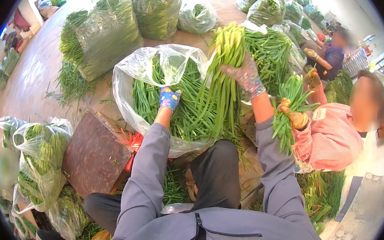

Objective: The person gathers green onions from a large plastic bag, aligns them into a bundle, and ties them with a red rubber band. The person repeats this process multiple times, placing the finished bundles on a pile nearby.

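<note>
My right hand [246, 75], in a patterned glove, grips a large bunch of long green leaves [225, 61], likely garlic chives, with the pale yellowish ends up and the green blades hanging down. The bunch hangs over the right side of a clear plastic bag [123, 94], which lies open in front of my knees with more leaves [187, 96] heaped inside. My left hand [169, 99], in a blue floral glove, is at the bag's near-left part, against its folded plastic film; its fingertips are partly hidden, so whether they pinch the film is unclear.
A brown board or box [96, 154] with red ties [132, 145] stands left of my left arm. Filled bags [107, 35] stand behind; others [41, 162] are at left. Close at right, a co-worker in a pink top [329, 137] holds a smaller bunch [292, 97]. Another person [330, 56] sits farther back.
</note>
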Motion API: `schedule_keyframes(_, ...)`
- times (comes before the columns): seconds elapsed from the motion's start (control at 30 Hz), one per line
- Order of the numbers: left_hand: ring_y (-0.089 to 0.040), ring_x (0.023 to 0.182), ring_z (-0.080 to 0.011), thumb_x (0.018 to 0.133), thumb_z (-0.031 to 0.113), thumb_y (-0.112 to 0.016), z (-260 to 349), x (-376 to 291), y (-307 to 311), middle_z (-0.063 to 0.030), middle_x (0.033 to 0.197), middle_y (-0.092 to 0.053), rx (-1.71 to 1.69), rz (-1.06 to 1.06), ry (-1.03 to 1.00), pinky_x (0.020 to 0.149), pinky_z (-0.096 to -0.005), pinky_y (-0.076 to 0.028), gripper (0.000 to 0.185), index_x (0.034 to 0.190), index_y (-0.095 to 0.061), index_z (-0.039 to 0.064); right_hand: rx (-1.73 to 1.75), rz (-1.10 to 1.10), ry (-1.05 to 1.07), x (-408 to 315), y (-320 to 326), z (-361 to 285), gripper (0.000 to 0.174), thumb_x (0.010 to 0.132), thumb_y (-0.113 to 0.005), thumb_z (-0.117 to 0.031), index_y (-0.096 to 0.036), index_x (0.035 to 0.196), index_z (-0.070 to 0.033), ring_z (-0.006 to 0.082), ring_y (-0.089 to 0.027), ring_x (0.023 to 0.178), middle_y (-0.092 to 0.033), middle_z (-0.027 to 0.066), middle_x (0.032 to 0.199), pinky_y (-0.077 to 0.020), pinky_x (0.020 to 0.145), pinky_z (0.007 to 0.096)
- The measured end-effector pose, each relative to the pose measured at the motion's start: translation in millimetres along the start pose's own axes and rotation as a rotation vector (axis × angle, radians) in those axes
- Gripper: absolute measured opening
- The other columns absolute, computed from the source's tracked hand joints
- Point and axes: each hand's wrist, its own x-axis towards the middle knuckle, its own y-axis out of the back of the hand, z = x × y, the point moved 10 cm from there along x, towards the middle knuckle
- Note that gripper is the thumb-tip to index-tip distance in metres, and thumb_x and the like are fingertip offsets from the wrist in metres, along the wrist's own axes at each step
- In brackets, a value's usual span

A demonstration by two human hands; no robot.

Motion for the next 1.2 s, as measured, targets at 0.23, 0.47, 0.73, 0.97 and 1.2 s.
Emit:
schedule_keyframes(0.23,-0.069,0.086,-0.0286,0.092,0.022,-0.075,76.1,-109.5,124.8,-0.0205,0.097,-0.073,-0.122,0.153,-0.023,0.078,-0.0375,-0.054,0.054,0.135,-0.057,-0.005,0.049,0.350,0.330,-20.9,20.4,-147.8,0.062,0.081,-0.085,-0.001,-0.053,0.134,-0.001,0.0191,-0.071,0.100,-0.071,0.0090,0.117,-0.0614,0.087,0.0342)
schedule_keyframes(0.47,-0.068,0.093,-0.0139,0.097,0.018,-0.070,143.6,-346.1,160.0,-0.0118,0.107,-0.074,-0.746,-0.562,0.118,0.079,-0.0257,-0.053,0.041,0.133,-0.064,0.000,0.779,0.322,0.505,-47.7,-81.1,-190.3,0.062,0.087,-0.076,-0.005,-0.048,0.143,-0.007,0.0221,-0.066,0.104,-0.066,0.0092,0.122,-0.0567,0.091,0.0423)
schedule_keyframes(0.73,-0.041,0.145,-0.0359,0.086,0.071,-0.066,99.9,-318.3,244.7,-0.0140,0.160,-0.042,-1.515,-0.115,-0.504,0.122,-0.0561,-0.032,0.099,0.157,-0.038,0.007,1.217,0.286,-0.007,-143.5,-291.6,-84.1,0.055,0.092,-0.073,-0.010,-0.049,0.141,-0.010,0.0271,-0.067,0.105,-0.063,0.0102,0.124,-0.0609,0.090,0.0439)
schedule_keyframes(0.97,-0.050,0.136,-0.0348,0.093,0.056,-0.067,-88.7,-351.7,352.5,-0.0163,0.150,-0.050,-1.170,0.582,-0.224,0.116,-0.0545,-0.040,0.077,0.149,-0.043,0.008,1.231,-0.013,-0.201,-245.9,-400.7,-52.3,0.055,0.091,-0.071,-0.011,-0.051,0.142,-0.007,0.0267,-0.059,0.125,-0.061,0.0075,0.134,-0.0488,0.110,0.0489)
schedule_keyframes(1.2,-0.071,0.090,-0.0329,0.091,0.014,-0.068,-85.0,-385.3,410.6,-0.0170,0.100,-0.072,-1.673,0.631,-0.113,0.086,-0.0489,-0.060,0.017,0.102,-0.066,0.001,0.718,-0.661,-0.664,-320.8,-443.4,9.1,0.054,0.090,-0.076,-0.007,-0.055,0.139,-0.007,0.0227,-0.062,0.119,-0.064,0.0079,0.131,-0.0510,0.103,0.0401)
